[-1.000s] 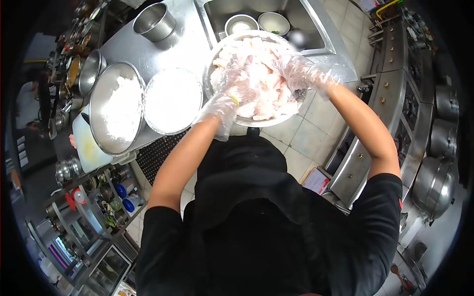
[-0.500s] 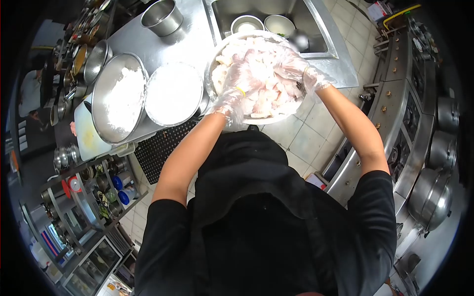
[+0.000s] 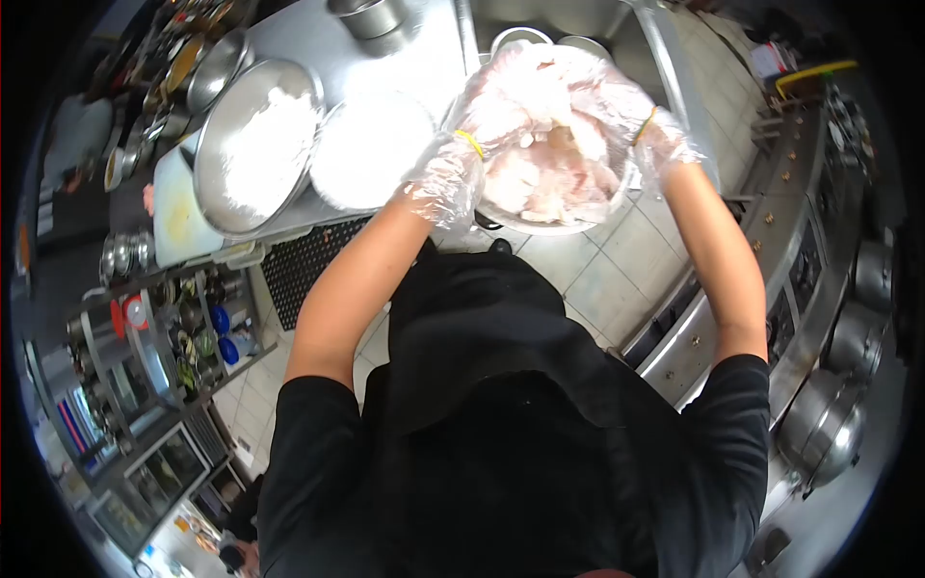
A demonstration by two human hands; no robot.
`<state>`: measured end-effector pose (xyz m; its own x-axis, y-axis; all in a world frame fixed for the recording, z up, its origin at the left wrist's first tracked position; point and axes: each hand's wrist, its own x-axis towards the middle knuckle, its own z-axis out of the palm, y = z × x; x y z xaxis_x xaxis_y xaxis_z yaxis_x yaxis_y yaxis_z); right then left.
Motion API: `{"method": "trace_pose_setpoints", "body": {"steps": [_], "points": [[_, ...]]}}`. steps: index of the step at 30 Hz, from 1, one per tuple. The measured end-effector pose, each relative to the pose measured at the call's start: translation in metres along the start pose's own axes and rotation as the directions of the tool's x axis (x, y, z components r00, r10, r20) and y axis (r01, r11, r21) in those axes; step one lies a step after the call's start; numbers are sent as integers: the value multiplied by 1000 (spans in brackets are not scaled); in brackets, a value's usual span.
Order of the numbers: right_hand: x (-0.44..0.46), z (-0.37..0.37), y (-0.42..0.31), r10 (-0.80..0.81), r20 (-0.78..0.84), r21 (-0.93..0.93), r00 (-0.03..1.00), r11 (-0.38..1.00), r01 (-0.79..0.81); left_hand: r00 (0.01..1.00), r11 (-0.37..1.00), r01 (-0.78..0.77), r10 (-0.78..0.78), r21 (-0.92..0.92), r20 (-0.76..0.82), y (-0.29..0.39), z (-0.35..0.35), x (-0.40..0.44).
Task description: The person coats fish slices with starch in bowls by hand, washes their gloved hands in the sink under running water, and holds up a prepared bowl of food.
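Kitchen, overhead view: a worker in black shirt & apron (image 3: 491, 414) has both gloved hands in a bowl (image 3: 554, 229) of pale raw meat (image 3: 549, 183), upper ctr. of frame. L hand (image 3: 503, 101), in clear plastic w/ a yellow band (image 3: 470, 143) at the wrist, curves over the meat from the left side; fingertips are lost among the pieces, so can't tell if spread or pinching. R hand (image 3: 607, 94), same type of glove w/ its own band, bends in opp. it, also against the meat; its finger pose can't be read either. Meat sits btwn. & below the hands, heaped toward the bowl's near rim.

Just left of the bowl, on a steel counter (image 3: 289, 37): a round pan (image 3: 361, 209), bright white inside, then a lg. steel basin (image 3: 214, 197) w/ white powder (image 3: 265, 169). Cutting board (image 3: 178, 217) lies beyond, left of frame; steel pot (image 3: 369, 15) at top ctr. Sink (image 3: 631, 31) behind the meat bowl holds 2 sm. bowls (image 3: 521, 37), partly hidden. Stove (image 3: 696, 342) runs down the right side, lg. pots (image 3: 824, 424) beyond it; dark perforated mat (image 3: 303, 270) & shelves (image 3: 145, 371) at left.
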<state>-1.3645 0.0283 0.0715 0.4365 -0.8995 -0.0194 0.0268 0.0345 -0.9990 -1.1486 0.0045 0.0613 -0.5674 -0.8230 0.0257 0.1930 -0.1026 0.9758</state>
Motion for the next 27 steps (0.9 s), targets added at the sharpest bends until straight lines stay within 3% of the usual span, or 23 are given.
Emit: {"method": "trace_pose_setpoints", "body": {"steps": [3,5,6,7,8,9,10,11,12,13,14,17,18,19,20,21,23,24,26,27], "points": [[43,32,-3,-72,112,-20,991,997,75,998,982,-63,64,175,1,49,-44,-23],[80,49,26,126,143,272,982,949,-162,998,966,-69,69,249,6,80,-82,-46],[93,69,20,193,163,359,967,902,-241,993,874,-102,119,476,-4,83,-106,-54],[105,96,19,53,157,-40,986,998,-47,987,730,-120,162,673,0,81,-124,-62],[117,117,19,-13,185,-237,983,970,57,988,732,-110,157,672,-9,78,-134,-71],[128,138,20,-78,213,-420,974,892,164,984,760,131,-23,637,-174,74,-145,-81],[141,152,31,177,172,-149,969,977,-152,924,745,360,-202,562,-324,71,-154,-88],[153,162,47,423,203,135,883,881,-453,922,748,364,-204,555,-329,66,-163,-93],[167,159,80,248,354,128,902,942,-310,890,662,444,-246,604,-384,60,-170,-94],[164,156,81,258,352,120,900,941,-316,855,567,514,-282,643,-435,56,-175,-93],[156,154,79,64,263,-174,963,985,-18,869,552,487,-224,677,-441,55,-177,-95],[149,170,19,195,43,-464,980,872,-154,918,584,379,-136,718,-373,53,-183,-94],[152,170,8,240,-1,-632,971,752,-187,930,591,368,-253,718,-268,53,-192,-91],[154,172,2,275,-54,-771,960,599,-215,933,602,359,-254,713,-256,39,-205,-87],[150,183,1,379,-176,-536,909,737,-411,973,651,211,-214,729,-91,33,-210,-87],[149,189,6,388,-197,-534,901,728,-430,983,693,59,-166,719,80,27,-214,-87],[145,206,15,331,62,-837,942,532,-132,943,745,73,-267,663,197,44,-217,-94],[141,227,-3,419,12,-912,908,377,-162,977,666,-33,-135,745,164,31,-227,-97],[139,230,49,422,-21,-875,906,431,-221,988,573,-128,2,810,154,16,-247,-104],[139,230,85,414,-34,-834,910,490,-254,976,601,-215,168,770,141,13,-259,-108]]}}
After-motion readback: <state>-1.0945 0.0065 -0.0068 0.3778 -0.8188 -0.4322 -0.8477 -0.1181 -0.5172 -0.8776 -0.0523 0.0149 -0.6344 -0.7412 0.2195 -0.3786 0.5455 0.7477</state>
